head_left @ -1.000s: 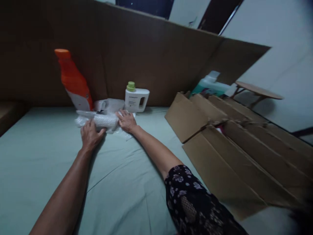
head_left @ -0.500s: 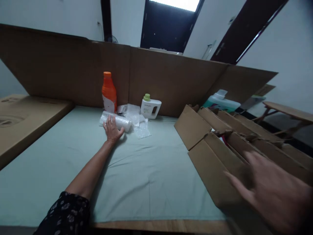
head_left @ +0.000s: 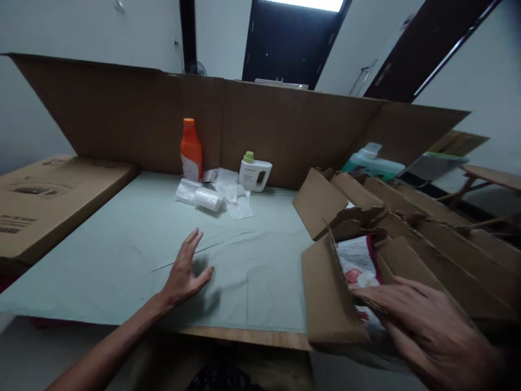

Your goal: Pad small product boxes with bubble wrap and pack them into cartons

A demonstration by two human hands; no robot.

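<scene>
Keep the right hand (head_left: 427, 323) light against the box (head_left: 328, 298) at 4 o'clock, grip unclear; left hand (head_left: 182, 277), 7 o'clock, spread, empty.

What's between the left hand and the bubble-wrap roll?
Head view: only pale green cloth shows between the left hand and the bubble-wrap roll; no object in that stretch.

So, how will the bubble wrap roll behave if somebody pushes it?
The bubble wrap roll may roll, being rounded and lying on its side. It is probably light, since it looks like thin clear plastic. Its bubbly surface may squash softly.
</scene>
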